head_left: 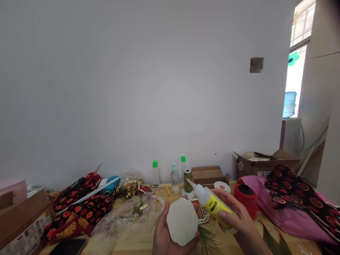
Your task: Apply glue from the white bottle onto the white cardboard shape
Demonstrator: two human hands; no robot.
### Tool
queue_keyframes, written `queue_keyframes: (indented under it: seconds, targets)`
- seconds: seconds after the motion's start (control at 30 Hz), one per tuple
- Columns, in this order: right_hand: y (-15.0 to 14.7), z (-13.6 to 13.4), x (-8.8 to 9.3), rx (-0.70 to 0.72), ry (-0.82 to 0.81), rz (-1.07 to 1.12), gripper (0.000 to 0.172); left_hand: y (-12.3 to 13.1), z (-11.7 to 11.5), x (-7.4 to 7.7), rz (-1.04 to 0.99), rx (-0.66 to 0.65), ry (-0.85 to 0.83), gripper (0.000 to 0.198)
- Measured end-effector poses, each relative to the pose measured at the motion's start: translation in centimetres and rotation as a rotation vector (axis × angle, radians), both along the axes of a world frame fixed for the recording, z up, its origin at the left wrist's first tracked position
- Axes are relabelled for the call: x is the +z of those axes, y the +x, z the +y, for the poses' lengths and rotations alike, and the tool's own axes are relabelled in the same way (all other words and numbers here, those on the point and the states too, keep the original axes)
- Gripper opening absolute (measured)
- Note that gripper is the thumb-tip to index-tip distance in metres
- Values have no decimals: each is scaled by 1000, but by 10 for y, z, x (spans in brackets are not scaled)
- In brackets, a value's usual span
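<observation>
My left hand (164, 237) holds a pale, scallop-edged flat piece (182, 221) upright near the bottom middle of the view, fingers wrapped round its lower edge. My right hand (235, 212) grips a white glue bottle with a yellow label (209, 200), tilted so that its nozzle points up and to the left, just above the pale piece. A red and white patterned cut-out (203, 212) lies on the wooden table (143, 242) right behind the pale piece.
Behind stand two green-capped bottles (155, 175), a clear spray bottle (174, 179), a gold thread spool (187, 180) and cardboard boxes (208, 175). A red spool (245, 198), pink cloth (287, 216) and patterned fabric (294, 193) lie right. Patterned fabric (79, 209), a plastic bag (127, 216), a phone (67, 247) lie left.
</observation>
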State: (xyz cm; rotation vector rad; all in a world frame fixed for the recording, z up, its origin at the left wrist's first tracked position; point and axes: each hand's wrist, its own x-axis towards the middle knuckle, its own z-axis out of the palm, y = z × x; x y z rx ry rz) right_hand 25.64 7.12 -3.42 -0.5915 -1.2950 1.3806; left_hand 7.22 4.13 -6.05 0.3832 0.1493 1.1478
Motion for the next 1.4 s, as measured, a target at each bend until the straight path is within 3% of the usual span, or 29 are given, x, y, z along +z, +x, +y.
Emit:
queue_keyframes:
  seconds: [0.13, 0.4, 0.53, 0.6, 0.7, 0.8, 0.9, 1.1, 1.3, 1.4]
  targets:
    - [6, 6, -3, -190, 53, -35, 44, 4, -1, -1, -30, 22, -83, 40]
    - [-5, 3, 1, -86, -87, 276, 50, 12, -3, -2, 25, 6, -118, 42]
    - [-11, -2, 5, -110, -174, 478, 23, 12, -2, -4, 52, -30, -133, 47]
    - [-14, -4, 5, -94, -237, 579, 18, 12, -1, -6, 69, -16, -136, 47]
    - [-17, -3, 2, -52, -346, 666, 23, 12, 1, -9, 82, -10, -107, 45]
    - [-19, -2, -1, -35, -354, 692, 34, 14, 0, -10, 83, -49, -107, 46]
    - [-21, -3, -3, -53, -321, 653, 42, 16, -3, -6, 91, -58, -127, 49]
    - [-26, -8, -1, -157, -232, 448, 34, 18, -4, -2, 148, 26, -141, 44]
    - [-22, -8, -2, -471, -35, 231, 32, 19, -5, 0, 219, 53, -134, 39]
    - [-20, -12, -2, -550, 58, 136, 35, 20, -5, 0, 268, 51, -153, 45]
